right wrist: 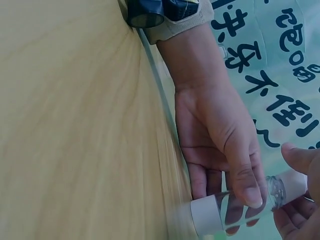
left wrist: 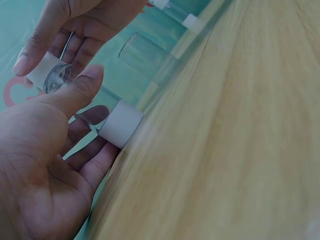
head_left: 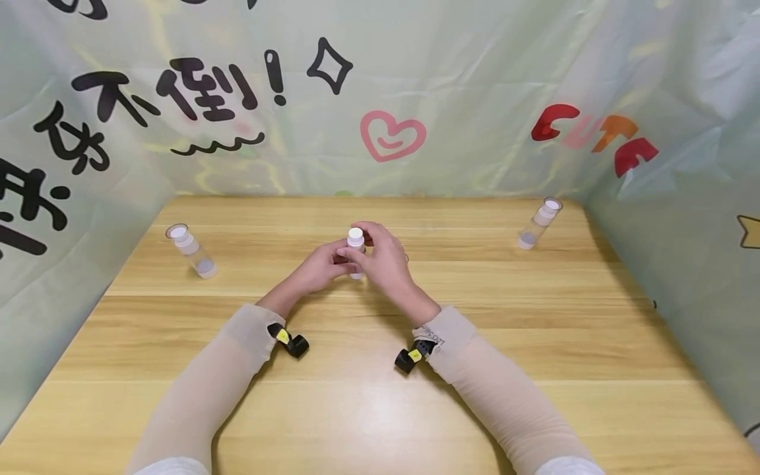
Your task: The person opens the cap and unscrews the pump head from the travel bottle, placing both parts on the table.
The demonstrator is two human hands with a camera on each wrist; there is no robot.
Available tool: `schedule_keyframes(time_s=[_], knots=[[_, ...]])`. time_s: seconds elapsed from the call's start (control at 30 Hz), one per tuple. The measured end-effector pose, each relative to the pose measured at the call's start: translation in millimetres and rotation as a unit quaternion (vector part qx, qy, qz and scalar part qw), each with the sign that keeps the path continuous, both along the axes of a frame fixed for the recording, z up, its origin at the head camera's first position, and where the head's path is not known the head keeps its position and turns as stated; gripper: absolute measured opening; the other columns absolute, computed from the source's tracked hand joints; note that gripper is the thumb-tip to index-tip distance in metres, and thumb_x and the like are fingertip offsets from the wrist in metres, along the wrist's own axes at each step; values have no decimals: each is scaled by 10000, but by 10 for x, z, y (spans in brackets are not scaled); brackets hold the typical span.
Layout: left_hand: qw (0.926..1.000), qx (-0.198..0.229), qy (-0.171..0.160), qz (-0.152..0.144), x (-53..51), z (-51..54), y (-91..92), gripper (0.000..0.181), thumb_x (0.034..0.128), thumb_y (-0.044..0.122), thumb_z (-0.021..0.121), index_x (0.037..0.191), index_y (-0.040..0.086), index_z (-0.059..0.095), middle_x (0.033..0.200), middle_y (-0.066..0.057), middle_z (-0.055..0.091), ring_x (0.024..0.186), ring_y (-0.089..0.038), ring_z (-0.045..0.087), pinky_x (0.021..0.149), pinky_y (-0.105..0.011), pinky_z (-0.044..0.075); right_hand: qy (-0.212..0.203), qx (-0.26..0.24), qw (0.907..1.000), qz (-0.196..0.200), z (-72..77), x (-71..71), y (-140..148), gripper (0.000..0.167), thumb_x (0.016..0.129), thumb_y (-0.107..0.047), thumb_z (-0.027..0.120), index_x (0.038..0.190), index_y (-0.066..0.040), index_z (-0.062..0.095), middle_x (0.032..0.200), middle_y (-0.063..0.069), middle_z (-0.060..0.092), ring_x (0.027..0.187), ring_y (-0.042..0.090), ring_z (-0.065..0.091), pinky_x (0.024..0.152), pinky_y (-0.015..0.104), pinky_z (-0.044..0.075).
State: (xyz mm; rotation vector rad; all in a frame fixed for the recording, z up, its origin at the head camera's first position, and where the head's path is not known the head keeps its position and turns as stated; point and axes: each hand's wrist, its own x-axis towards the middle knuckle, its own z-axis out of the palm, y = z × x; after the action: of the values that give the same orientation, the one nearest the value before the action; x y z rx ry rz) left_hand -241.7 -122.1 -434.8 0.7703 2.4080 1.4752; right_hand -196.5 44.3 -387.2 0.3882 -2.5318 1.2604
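Observation:
Between the hands, near the table's middle, stands a small clear bottle (head_left: 355,241) with a white top and white base. My left hand (head_left: 321,269) grips its clear body low down; the white base (left wrist: 121,123) shows beside those fingers in the left wrist view. My right hand (head_left: 384,262) pinches the white top (left wrist: 44,71) between thumb and fingers. Clear screw threads (right wrist: 275,192) show just below that top in the right wrist view. A clear cylindrical cover (left wrist: 148,58) stands on the table beyond the hands, mostly hidden behind the right hand in the head view.
One similar bottle (head_left: 192,251) with a clear cover stands at the left of the wooden table (head_left: 380,409), another (head_left: 539,225) at the back right. A printed cloth (head_left: 463,79) hangs behind and along both sides. Each wrist wears a small black camera.

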Motion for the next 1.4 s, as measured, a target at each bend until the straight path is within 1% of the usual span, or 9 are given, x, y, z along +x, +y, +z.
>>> schedule_keyframes(time_s=[0.23,0.33,0.57,0.6,0.67,0.8,0.87,1.07,1.4], knots=[[9999,77,2,-86,-7,6,3,349,942,127,673,1279,77,599,1216,-99,651,1079,-249,636,885,-357,546,117,53,9999,-18,-14,-23,-9,425,825,-264,805,1172,-75,648,1114,56,662,980,184,622,841,352,502],[9999,99,29,-105,-13,5,-3,355,935,150,687,1274,84,607,1214,-95,653,1089,-248,632,890,-357,544,4,17,10000,51,-4,-35,5,395,841,-238,794,1174,-74,658,1119,59,667,985,190,628,856,360,509],[9998,141,13,-160,-21,12,-24,453,914,220,716,1333,104,588,1242,-88,644,1094,-235,628,898,-353,538,-295,-340,9969,640,5,-114,89,387,850,-158,783,1193,-29,657,1146,109,673,1020,240,657,901,408,538],[9998,127,-24,-140,6,48,-18,464,915,210,715,1344,96,578,1255,-101,638,1104,-246,625,908,-359,534,-332,-385,9961,721,3,-125,104,379,852,-152,781,1191,-32,659,1139,104,678,1017,233,660,900,397,540],[9998,124,-72,-131,13,45,-18,503,915,203,715,1376,91,550,1292,-111,618,1128,-249,615,923,-359,526,-425,-507,9939,883,-2,-145,130,368,853,-138,779,1188,-37,663,1126,96,686,1011,212,667,892,342,543],[9996,167,-152,-164,11,26,-16,538,911,195,718,1401,86,524,1328,-117,594,1154,-260,601,943,-367,515,-689,-627,9894,1118,5,-168,183,363,859,-132,771,1197,-45,670,1116,85,693,1005,171,672,864,237,537],[9994,237,-133,-220,-20,-13,-20,543,904,225,725,1398,109,532,1324,-95,599,1151,-245,602,942,-354,516,-816,-647,9871,1219,25,-176,209,371,866,-118,760,1214,-33,666,1131,96,691,1011,173,670,863,224,533],[9994,235,-68,-260,-18,-18,-14,554,906,245,720,1407,111,522,1301,-77,614,1126,-221,614,924,-331,525,-1120,-762,9785,1553,62,-215,275,361,884,-100,737,1225,-8,661,1145,102,691,1034,188,658,894,261,527],[9998,127,-57,-166,-15,-24,-16,517,908,276,712,1378,137,551,1254,-42,634,1090,-195,616,911,-363,528,-1618,-1442,9529,2124,46,-286,361,352,905,-43,694,1250,5,645,1168,119,686,1098,209,637,931,322,522]])
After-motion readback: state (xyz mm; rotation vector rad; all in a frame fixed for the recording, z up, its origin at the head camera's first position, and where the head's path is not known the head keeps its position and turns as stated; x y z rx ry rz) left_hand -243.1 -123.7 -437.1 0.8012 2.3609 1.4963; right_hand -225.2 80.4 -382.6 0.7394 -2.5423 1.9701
